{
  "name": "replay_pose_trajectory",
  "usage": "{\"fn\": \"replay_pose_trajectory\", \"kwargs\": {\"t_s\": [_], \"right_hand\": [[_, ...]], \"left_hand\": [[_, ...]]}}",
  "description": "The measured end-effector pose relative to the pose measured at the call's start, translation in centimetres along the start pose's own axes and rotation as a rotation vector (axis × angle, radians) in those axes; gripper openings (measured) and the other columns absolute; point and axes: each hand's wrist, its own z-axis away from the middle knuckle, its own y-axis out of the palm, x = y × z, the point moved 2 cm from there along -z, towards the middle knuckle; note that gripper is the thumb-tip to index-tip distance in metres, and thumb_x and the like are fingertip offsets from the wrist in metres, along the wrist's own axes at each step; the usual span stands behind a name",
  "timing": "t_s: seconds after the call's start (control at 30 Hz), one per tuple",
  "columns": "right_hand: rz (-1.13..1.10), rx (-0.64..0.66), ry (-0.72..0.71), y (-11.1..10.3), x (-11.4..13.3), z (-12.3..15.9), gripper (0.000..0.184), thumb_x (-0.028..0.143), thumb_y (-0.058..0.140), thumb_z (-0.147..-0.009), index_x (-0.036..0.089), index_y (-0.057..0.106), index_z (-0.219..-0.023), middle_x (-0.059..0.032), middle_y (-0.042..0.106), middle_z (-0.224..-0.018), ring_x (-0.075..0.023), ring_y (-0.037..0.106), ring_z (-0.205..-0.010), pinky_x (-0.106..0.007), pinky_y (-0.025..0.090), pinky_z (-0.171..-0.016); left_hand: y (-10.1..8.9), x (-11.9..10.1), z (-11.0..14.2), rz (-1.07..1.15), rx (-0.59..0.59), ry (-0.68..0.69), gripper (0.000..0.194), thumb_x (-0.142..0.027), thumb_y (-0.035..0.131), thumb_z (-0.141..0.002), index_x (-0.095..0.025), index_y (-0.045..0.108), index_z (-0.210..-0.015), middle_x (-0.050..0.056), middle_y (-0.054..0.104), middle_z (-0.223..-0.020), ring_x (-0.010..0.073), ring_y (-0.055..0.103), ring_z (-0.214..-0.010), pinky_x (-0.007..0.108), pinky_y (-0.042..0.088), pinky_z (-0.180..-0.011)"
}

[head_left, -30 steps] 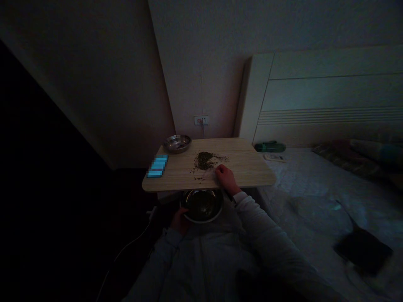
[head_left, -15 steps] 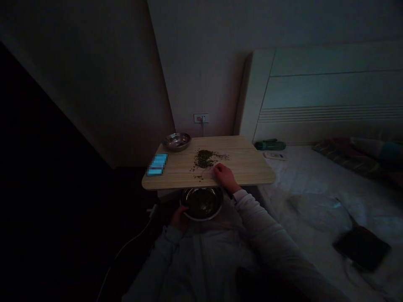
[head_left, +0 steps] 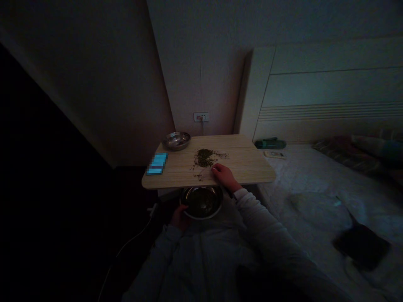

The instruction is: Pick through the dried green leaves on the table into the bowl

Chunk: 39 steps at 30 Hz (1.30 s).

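My left hand [head_left: 180, 218] is closed on the near left rim of a metal bowl [head_left: 201, 217], which sits at my lap below the table's front edge. Dark contents show in that bowl, too dim to name. Over the front part of the wooden tabletop [head_left: 245, 167], my right hand [head_left: 223, 174] is closed, fingertips pinched together. A thin, pale, see-through piece [head_left: 206, 172] seems to stick out leftward from those fingers; its kind is unclear. Just beyond lies a pile of small green grains, like mung beans [head_left: 204, 157], with strays scattered right and in front.
A second metal bowl [head_left: 176, 141] stands at the table's back left, with a lit phone [head_left: 157, 163] in front of it. To the right is a bed [head_left: 296, 176] with a green bottle [head_left: 270, 144], a remote [head_left: 275, 155] and a dark flat object [head_left: 362, 247]. A white cable [head_left: 129, 241] hangs left.
My right hand has shifted slightly left along the front of the grain pile. The left hand keeps its hold on the bowl, and the pile looks about the same.
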Motion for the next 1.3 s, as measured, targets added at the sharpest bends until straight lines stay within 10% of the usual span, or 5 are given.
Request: {"fn": "replay_pose_trajectory", "kwargs": {"t_s": [0.83,1.3], "right_hand": [[-0.122,0.121,-0.054,0.12,0.02,0.20,0.014,0.024,0.050,-0.074,0.017,0.062,-0.071,0.0030,0.058,-0.060,-0.0118,0.050,-0.061,-0.022,0.036,-0.059],[-0.170,-0.074,-0.032,-0.02,-0.58,-0.31,0.019,0.022,0.046,-0.071,0.020,0.063,-0.080,0.0006,0.061,-0.069,-0.0160,0.053,-0.068,-0.028,0.043,-0.069]], "left_hand": [[-0.61,0.04,-0.64,-0.001,-0.002,0.005,0.029,-0.003,0.053,-0.064,-0.013,0.067,-0.088,0.008,0.073,-0.074,0.0268,0.068,-0.087,0.040,0.054,-0.079],[0.24,-0.04,0.14,0.004,-0.010,0.013,0.023,-0.002,0.050,-0.065,-0.015,0.065,-0.077,0.006,0.072,-0.066,0.0257,0.069,-0.086,0.039,0.053,-0.081]]}}
